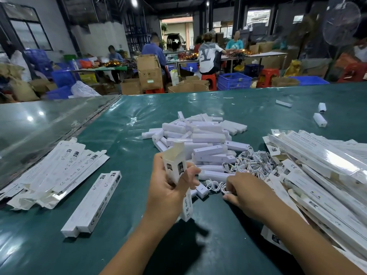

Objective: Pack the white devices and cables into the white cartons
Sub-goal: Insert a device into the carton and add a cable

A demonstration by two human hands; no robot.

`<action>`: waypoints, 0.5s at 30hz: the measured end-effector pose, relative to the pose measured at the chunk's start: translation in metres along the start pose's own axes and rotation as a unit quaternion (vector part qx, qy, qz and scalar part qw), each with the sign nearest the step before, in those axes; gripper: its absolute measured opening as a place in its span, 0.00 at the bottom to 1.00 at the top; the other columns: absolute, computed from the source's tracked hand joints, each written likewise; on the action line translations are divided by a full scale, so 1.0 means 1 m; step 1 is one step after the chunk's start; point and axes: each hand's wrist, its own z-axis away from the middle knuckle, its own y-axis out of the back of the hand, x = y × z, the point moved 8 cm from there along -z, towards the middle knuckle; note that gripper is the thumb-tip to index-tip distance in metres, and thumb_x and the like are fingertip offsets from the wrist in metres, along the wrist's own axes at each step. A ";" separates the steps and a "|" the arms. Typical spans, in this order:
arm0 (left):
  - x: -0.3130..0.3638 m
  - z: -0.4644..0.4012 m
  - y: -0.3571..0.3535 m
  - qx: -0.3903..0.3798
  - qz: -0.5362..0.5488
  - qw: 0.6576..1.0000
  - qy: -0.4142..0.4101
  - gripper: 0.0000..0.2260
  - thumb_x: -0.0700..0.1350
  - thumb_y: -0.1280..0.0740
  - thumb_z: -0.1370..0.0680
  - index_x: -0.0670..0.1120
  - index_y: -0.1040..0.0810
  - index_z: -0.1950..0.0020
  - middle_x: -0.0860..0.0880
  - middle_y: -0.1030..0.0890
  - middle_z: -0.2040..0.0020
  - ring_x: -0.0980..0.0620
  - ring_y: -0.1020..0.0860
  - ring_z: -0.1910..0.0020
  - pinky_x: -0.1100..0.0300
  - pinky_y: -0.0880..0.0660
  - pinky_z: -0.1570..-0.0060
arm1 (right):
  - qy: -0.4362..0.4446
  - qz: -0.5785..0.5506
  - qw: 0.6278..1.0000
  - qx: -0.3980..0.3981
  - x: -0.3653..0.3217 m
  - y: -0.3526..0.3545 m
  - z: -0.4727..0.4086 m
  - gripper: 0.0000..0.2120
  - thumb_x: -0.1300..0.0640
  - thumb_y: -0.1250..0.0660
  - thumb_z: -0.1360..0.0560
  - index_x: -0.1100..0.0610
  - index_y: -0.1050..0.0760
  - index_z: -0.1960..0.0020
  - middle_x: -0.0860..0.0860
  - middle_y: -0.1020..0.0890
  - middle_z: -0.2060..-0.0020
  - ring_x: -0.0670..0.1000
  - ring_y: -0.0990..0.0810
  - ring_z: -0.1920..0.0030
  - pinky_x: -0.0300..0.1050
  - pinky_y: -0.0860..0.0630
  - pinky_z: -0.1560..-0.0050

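Gripping one long white carton [177, 171] upright, flap open, left hand [168, 187] curls round it; right hand [245, 190] pinches one white cable [215, 185].

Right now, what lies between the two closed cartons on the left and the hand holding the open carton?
Only bare green table cover in the head view: nothing lies between the closed cartons and the left hand gripping the open carton.
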 end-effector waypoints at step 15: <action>-0.016 0.005 -0.006 0.009 -0.007 0.995 0.095 0.06 0.52 0.25 0.26 0.51 0.17 0.54 0.47 0.16 0.64 0.52 0.23 0.72 0.61 0.24 0.68 | 0.099 -0.432 0.889 0.116 -0.013 0.056 0.019 0.10 0.43 0.29 0.28 0.50 0.17 0.57 0.46 0.18 0.69 0.42 0.26 0.71 0.35 0.30 0.68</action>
